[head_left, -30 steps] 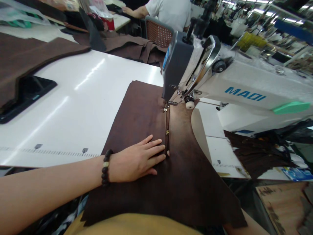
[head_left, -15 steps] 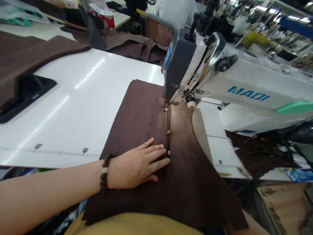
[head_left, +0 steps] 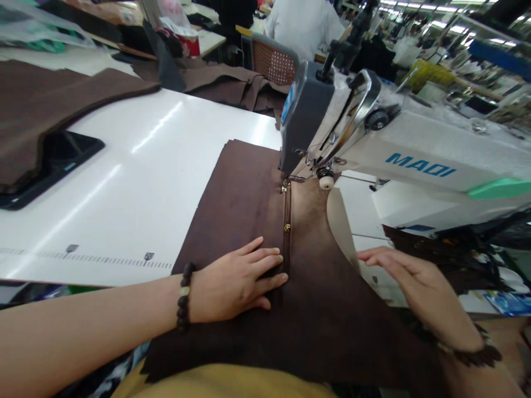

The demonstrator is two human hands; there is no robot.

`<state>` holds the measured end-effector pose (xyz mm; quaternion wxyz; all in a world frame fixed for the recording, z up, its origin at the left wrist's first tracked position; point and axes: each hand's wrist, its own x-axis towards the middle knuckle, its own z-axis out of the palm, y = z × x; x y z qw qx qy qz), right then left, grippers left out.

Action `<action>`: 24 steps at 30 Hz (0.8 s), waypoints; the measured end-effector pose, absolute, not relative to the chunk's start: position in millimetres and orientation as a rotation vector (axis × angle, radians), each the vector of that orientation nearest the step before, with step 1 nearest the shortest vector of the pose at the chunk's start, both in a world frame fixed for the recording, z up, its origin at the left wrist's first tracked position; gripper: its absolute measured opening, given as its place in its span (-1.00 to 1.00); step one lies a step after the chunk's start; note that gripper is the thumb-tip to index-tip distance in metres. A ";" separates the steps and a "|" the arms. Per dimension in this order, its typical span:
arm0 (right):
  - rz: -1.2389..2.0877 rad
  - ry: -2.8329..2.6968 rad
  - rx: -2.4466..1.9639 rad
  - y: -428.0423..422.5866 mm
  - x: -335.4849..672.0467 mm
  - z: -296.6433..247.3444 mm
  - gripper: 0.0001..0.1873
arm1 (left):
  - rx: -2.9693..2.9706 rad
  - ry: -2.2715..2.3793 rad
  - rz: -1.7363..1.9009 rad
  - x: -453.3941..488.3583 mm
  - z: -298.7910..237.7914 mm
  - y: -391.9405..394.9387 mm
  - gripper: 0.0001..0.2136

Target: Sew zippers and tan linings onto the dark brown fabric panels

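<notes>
A large dark brown leather piece (head_left: 236, 204) lies under the head of the sewing machine (head_left: 365, 141). A zipper (head_left: 287, 249) with a brass-coloured slider (head_left: 287, 227) runs down its middle, its far end beneath the presser foot (head_left: 284, 188). My left hand (head_left: 236, 284) rests flat on the leather, fingers spread, fingertips at the zipper's near end. At the right, my right hand (head_left: 423, 290) hovers by the curved edge of the leather, fingers stretched out together, with nothing visible in it. Whether its fingertips touch the leather, I cannot tell.
More brown leather (head_left: 74, 110) lies at the left over a black phone-like object (head_left: 78, 152). Dark scraps (head_left: 452, 260) and a blue packet (head_left: 510, 303) are on the right. A chair (head_left: 274, 61) and a person in a white top (head_left: 305, 25) are beyond the table.
My right hand, hidden below the leather's lower right corner before, has come up into view over the right edge. My left hand stays on the leather by the zipper. The view has shifted slightly.
</notes>
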<state>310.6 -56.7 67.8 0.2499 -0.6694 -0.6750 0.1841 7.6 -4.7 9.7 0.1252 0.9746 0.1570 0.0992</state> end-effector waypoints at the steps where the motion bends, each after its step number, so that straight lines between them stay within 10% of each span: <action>1: 0.462 -1.853 -1.777 -56.0 303.4 71.4 -0.71 | 2.840 0.457 0.301 7.6 9.4 -4.9 -0.64; 24: 0.045 -2.563 -1.525 -13.4 224.7 2.9 -0.54 | 2.905 0.602 0.344 22.7 2.9 -17.4 -0.56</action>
